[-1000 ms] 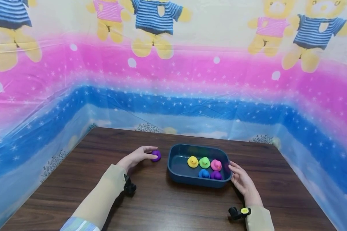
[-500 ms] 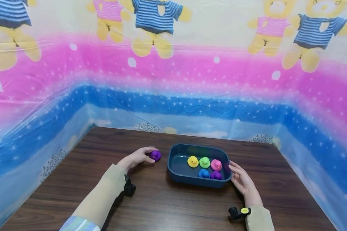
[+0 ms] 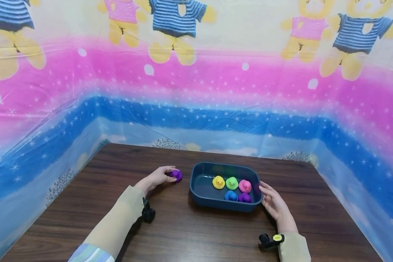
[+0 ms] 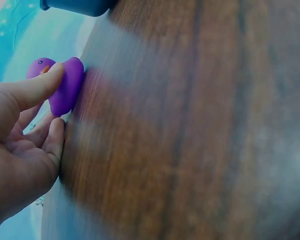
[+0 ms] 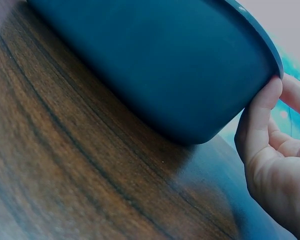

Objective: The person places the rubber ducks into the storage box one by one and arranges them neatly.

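Observation:
Left of the box, my left hand [image 3: 157,176] pinches a purple rubber duck [image 3: 177,175] between thumb and fingers. In the left wrist view the thumb lies across the duck [image 4: 68,90], whose orange beak shows beside it, close over the wooden tabletop. My right hand [image 3: 276,205] holds the right end of a dark blue plastic box [image 3: 209,204], thumb and fingertips at its rim; the right wrist view shows the box's outer wall [image 5: 155,65] and the thumb under the rim. Inside the box sit yellow [image 3: 218,182], green [image 3: 231,183], pink [image 3: 245,186], blue [image 3: 231,195] and purple [image 3: 245,197] ducks.
The dark wood table [image 3: 183,233] carries the box near its middle. A patterned cloth [image 3: 196,120] with bears hangs along the back and both sides. Each wrist wears a small black camera, the left one [image 3: 148,213] and the right one [image 3: 271,240].
The purple duck turned slightly as my left thumb came off it and then back onto its side. My right hand and the box stay in place.

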The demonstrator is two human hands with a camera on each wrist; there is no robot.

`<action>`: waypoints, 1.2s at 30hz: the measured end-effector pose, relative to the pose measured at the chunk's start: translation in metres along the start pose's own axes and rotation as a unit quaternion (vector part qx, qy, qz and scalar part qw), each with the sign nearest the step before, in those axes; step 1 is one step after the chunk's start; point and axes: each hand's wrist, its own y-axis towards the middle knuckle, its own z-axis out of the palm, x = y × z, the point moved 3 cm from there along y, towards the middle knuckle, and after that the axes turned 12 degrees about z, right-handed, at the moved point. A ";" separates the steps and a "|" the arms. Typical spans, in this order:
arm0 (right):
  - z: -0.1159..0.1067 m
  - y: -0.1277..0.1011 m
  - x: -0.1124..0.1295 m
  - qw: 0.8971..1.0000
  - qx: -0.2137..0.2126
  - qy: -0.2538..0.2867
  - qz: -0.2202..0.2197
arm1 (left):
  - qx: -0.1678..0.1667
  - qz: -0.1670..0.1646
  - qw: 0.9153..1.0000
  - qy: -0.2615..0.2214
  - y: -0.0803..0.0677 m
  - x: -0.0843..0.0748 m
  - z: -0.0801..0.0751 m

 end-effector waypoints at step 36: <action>-0.001 0.001 -0.001 1.000 0.008 0.006 -0.008 | -0.102 -0.041 0.985 -0.135 0.014 -0.029 -0.002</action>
